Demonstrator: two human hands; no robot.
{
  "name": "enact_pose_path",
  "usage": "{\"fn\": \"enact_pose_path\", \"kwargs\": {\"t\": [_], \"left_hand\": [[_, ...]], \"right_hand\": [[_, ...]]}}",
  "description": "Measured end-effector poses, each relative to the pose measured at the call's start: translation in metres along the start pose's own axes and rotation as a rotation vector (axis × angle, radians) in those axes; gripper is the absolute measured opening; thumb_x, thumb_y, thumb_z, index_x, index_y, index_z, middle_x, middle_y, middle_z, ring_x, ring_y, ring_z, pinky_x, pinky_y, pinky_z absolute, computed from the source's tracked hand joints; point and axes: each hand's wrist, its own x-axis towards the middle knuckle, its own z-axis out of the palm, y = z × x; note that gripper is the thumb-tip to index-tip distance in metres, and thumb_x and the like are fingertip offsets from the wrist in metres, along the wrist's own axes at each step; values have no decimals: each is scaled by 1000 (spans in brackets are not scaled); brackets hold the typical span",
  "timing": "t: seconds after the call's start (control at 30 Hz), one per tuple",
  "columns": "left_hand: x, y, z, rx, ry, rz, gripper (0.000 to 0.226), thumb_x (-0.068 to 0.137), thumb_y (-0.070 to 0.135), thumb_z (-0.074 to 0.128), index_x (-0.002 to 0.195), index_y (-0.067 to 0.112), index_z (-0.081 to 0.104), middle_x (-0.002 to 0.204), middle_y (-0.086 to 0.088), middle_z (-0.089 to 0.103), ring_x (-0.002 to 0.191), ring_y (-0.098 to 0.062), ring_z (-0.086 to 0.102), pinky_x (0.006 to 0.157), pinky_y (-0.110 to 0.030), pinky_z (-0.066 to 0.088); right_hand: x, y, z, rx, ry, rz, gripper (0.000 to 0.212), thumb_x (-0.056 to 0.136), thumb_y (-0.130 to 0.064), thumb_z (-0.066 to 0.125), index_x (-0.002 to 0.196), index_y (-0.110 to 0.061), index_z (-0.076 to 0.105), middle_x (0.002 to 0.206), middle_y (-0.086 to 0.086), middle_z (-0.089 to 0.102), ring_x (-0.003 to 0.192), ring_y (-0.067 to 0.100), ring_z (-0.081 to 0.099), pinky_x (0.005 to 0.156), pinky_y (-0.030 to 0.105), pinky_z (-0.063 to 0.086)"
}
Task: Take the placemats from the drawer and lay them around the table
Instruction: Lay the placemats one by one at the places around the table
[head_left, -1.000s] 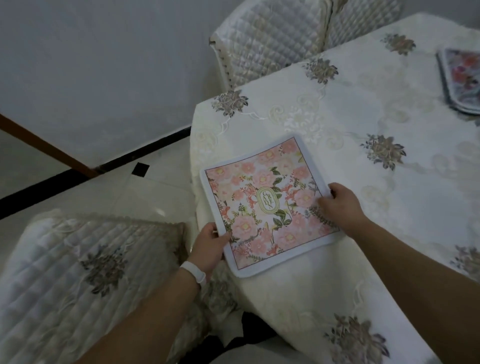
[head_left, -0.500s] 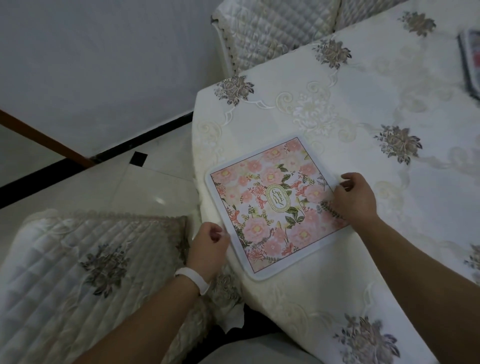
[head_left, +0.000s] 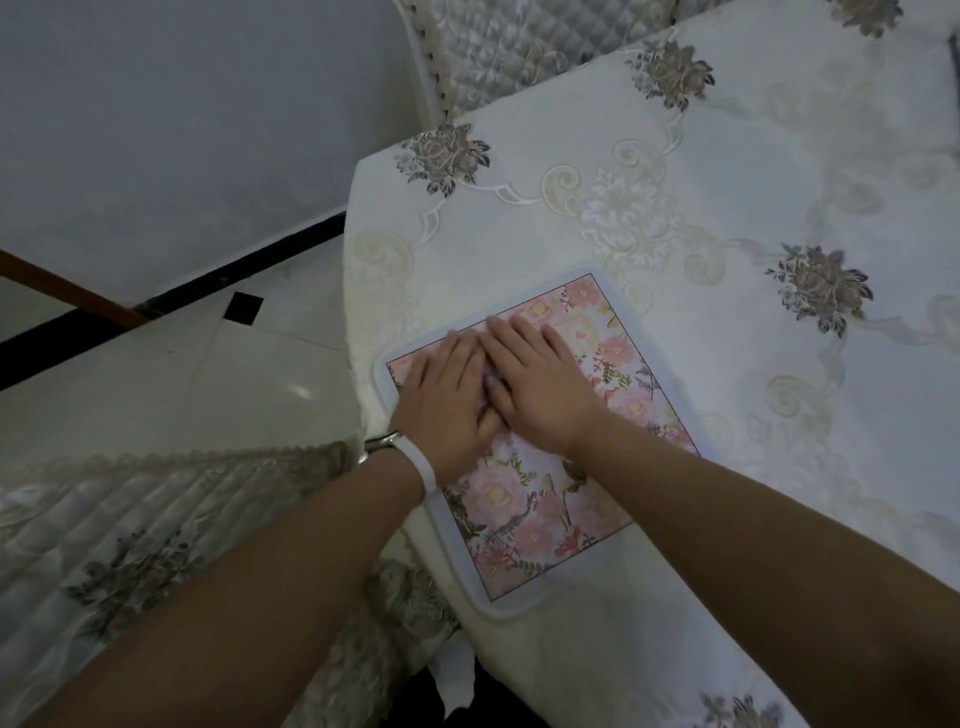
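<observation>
On the placemat (head_left: 545, 519) | left hand (head_left: 447, 410), right hand (head_left: 540, 389) side by side | grips flat, fingers straight, pressing

A pink floral placemat (head_left: 550, 509) lies flat on the table (head_left: 727, 208), turned diamond-wise, just inside the table's 8 o'clock edge. Both hands lie flat on the mat's 11 o'clock half, fingers straight. The left hand (head_left: 447, 400) and the right hand (head_left: 540, 384) are side by side and touching. A white band (head_left: 423, 467) circles the left wrist. One quilted chair (head_left: 130, 545) stands at 8 o'clock of the view, another (head_left: 509, 47) at 12 o'clock. Pale floor tiles (head_left: 182, 384) show at 9 o'clock.
</observation>
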Motion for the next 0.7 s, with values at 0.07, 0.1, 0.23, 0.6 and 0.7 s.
{"fn": "enact_pose_path", "kwargs": {"t": [0.07, 0.1, 0.23, 0.6, 0.7], "left_hand": [[10, -7, 1, 32, -8, 3, 79, 90, 55, 21, 154, 11, 9, 162, -5, 10, 149, -19, 1, 119, -40, -1], [14, -9, 1, 42, -10, 1, 80, 90, 57, 20, 154, 11, 7, 163, -5, 7, 149, -18, -1, 119, -40, -2], [26, -13, -4, 64, -35, -6, 86, 87, 63, 14, 154, 10, 2, 163, -5, 0, 149, -18, -6, 120, -42, -3], [13, -30, -7, 69, -8, -192, 84, 91, 69, 13, 154, 17, -6, 163, -1, -10, 148, -17, -12, 120, -44, -2], [0, -31, -5, 31, -6, -269, 87, 90, 71, 12, 154, 14, -8, 162, -4, -11, 148, -20, -12, 119, -42, -3]], "right_hand": [[15, 5, -1, -41, 5, -12, 58, 101, -43, 20, 153, -19, 24, 162, 1, 21, 149, 23, 15, 121, 45, 9], [21, 8, -1, -59, 1, -16, 58, 101, -44, 20, 154, -21, 21, 162, 0, 19, 150, 23, 12, 121, 45, 8], [36, 15, -4, -94, -10, 8, 59, 101, -47, 17, 156, -25, 12, 164, -5, 10, 151, 22, 4, 121, 48, 5], [29, 56, -21, -55, 19, 246, 64, 98, -54, 16, 155, -28, 8, 165, 0, 1, 151, 23, -3, 121, 47, -1], [2, 71, -22, -35, 2, 293, 65, 98, -54, 16, 156, -27, 2, 164, -2, -6, 150, 20, -8, 121, 44, -2]]}}
